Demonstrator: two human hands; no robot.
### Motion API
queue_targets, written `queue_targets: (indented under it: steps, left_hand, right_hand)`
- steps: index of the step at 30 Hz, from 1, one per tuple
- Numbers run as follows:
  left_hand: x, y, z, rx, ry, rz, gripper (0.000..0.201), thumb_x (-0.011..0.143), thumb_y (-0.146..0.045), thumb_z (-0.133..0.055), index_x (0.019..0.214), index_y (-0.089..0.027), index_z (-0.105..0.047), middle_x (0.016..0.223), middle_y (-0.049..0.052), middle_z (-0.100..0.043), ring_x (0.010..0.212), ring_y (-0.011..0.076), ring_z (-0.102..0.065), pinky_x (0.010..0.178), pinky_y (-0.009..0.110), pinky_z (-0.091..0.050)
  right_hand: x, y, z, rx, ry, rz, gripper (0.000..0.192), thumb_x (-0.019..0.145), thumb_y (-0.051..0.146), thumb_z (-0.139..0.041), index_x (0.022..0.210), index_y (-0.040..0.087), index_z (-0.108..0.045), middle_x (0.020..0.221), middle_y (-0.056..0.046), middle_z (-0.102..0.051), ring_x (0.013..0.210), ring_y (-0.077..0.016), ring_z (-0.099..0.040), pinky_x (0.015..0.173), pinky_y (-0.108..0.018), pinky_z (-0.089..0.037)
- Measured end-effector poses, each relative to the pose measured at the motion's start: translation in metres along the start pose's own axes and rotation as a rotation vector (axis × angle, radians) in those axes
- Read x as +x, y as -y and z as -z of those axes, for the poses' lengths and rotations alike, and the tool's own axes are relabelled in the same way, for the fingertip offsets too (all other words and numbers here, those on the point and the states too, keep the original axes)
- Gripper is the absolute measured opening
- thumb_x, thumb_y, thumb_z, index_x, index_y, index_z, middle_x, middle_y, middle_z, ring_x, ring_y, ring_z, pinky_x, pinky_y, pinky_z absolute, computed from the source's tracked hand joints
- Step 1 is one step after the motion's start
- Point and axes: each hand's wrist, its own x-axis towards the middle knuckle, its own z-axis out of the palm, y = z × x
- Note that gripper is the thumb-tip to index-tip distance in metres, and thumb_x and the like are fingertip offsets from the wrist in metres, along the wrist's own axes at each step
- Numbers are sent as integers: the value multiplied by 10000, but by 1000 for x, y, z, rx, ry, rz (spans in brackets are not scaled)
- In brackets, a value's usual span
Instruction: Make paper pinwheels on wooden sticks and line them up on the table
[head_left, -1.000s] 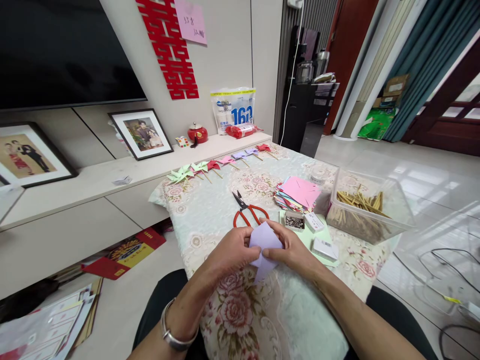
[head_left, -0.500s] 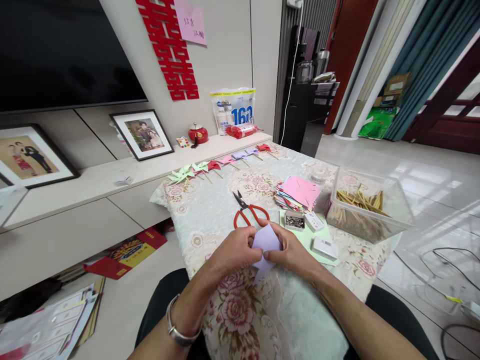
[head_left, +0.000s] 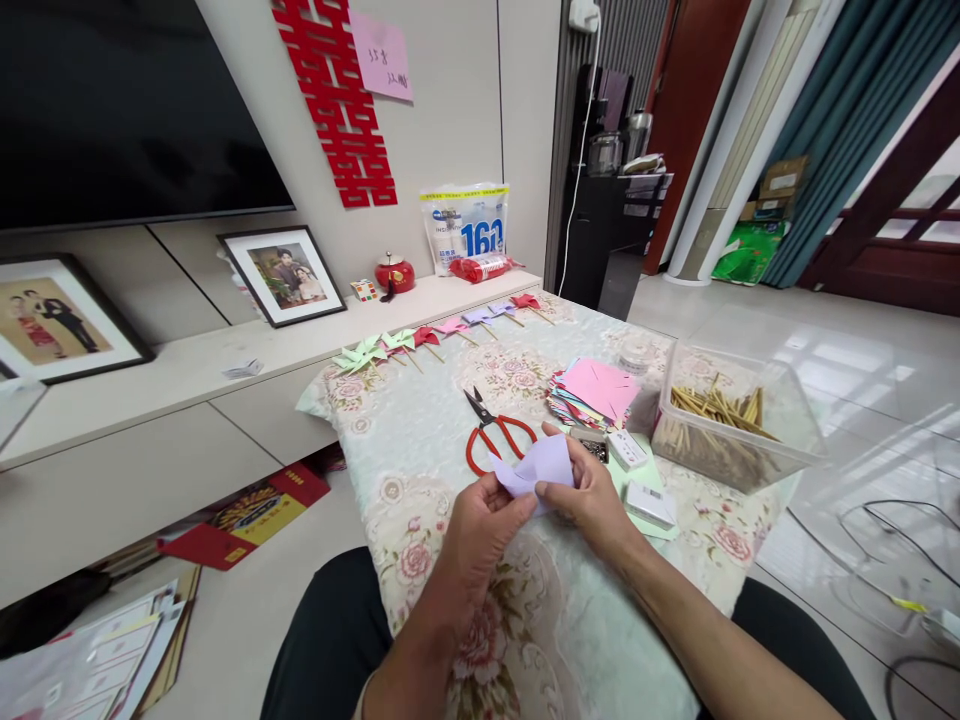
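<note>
Take twelve o'clock as straight away from you. The lavender paper (head_left: 551, 465) is between your two hands, apparently raised above the cloth-covered tabletop (head_left: 420, 425).

Left hand (head_left: 478, 530): the grip pinches the paper's near-left part between thumb and fingers. From this hand, the paper lies at one to two o'clock.

Right hand (head_left: 596, 488): the grip pinches the opposite side, thumb on the near face, fingers behind. From this hand, the paper lies at ten o'clock.

Axis: the paper is bent, with one pointed corner toward nine o'clock and a broad panel toward three. Its longer visible span runs roughly nine to three, across your forearms. The left hand is nearer the point; the right hand is nearer the broad panel. The thumb tips are close together at the lower edge. Whether any corners overlap there cannot be told.

Surroundings, from the paper: scissors (head_left: 486, 416) at eleven o'clock; open box of small metal fasteners (head_left: 598, 450) at two o'clock. The right hand is nearer the box and partly hides it; contact cannot be confirmed.
</note>
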Motion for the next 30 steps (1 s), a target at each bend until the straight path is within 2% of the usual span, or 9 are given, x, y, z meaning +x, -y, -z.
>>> queue_targets:
  steps: [5, 9, 12, 16, 19, 22, 24, 26, 30]
  left_hand:
    - [4, 11, -11, 134, -241, -90, 305, 623, -237, -810, 899, -117, -760, 865, 70, -799, 810, 217, -723, 765, 273, -539]
    - [5, 10, -12, 201, -330, -142, 222, 603, -210, -788, 805, -121, -763, 730, 38, -780, 677, 190, -692, 644, 244, -520]
    - [3, 7, -11, 245, -356, -157, 193, 606, -223, -773, 768, -120, -757, 662, 25, -755, 615, 179, -659, 590, 239, -498]
    - [1, 0, -8, 242, -331, -141, 215, 625, -238, -748, 799, -111, -760, 685, 28, -758, 634, 182, -657, 612, 246, -495]
    - [4, -5, 0, 189, -311, -118, 271, 631, -244, -727, 858, -100, -760, 726, 37, -767, 669, 187, -664, 654, 258, -504]
    - [8, -9, 9, 157, -317, -75, 308, 608, -243, -726, 873, -88, -756, 730, 45, -766, 652, 184, -653, 638, 262, -496]
    - [11, -12, 15, 157, -311, -51, 313, 592, -246, -733, 861, -86, -753, 739, 48, -762, 619, 169, -632, 613, 257, -480]
    - [12, -14, 19, 155, -288, -39, 322, 575, -256, -743, 848, -85, -747, 714, 44, -745, 586, 157, -607, 592, 256, -464]
    - [15, -18, 23, 149, -238, -13, 292, 559, -274, -747, 782, -86, -727, 624, 31, -692, 541, 147, -565, 562, 257, -435]
  right_hand:
    - [-2, -2, -2, -50, -23, 45, 778, 633, 223, -738, 1371, 169, -497, 1120, -84, -671, 935, -234, -625, 747, -297, -488]
    - [-4, -1, -4, -34, -12, 31, 746, 647, 242, -754, 1348, 172, -509, 1067, -73, -694, 900, -233, -645, 768, -317, -509]
    - [-5, 0, -5, -3, 20, -6, 728, 646, 266, -775, 1321, 172, -519, 1024, -66, -703, 873, -234, -649, 785, -341, -513]
    - [-3, -1, -3, 20, 77, -16, 673, 666, 303, -796, 1281, 176, -555, 976, -57, -697, 864, -220, -642, 783, -344, -510]
    - [-1, -1, 2, 12, -31, 75, 588, 686, 351, -804, 1215, 188, -608, 940, -45, -671, 790, -184, -621, 732, -324, -511]
    - [-2, 2, 8, -93, -164, 257, 401, 778, 365, -758, 1139, 216, -664, 972, -51, -659, 825, -178, -609, 750, -317, -501]
    - [-5, 5, 10, -217, -108, 394, 225, 859, 327, -699, 1064, 235, -702, 951, -48, -664, 851, -180, -607, 747, -306, -488]
    - [-7, 9, 9, -353, 39, 514, 109, 904, 263, -656, 983, 238, -726, 904, -43, -668, 845, -178, -611, 740, -300, -479]
    - [-8, 10, 5, -522, 258, 684, 162, 921, 149, -610, 970, 231, -740, 892, -47, -666, 847, -170, -631, 743, -287, -491]
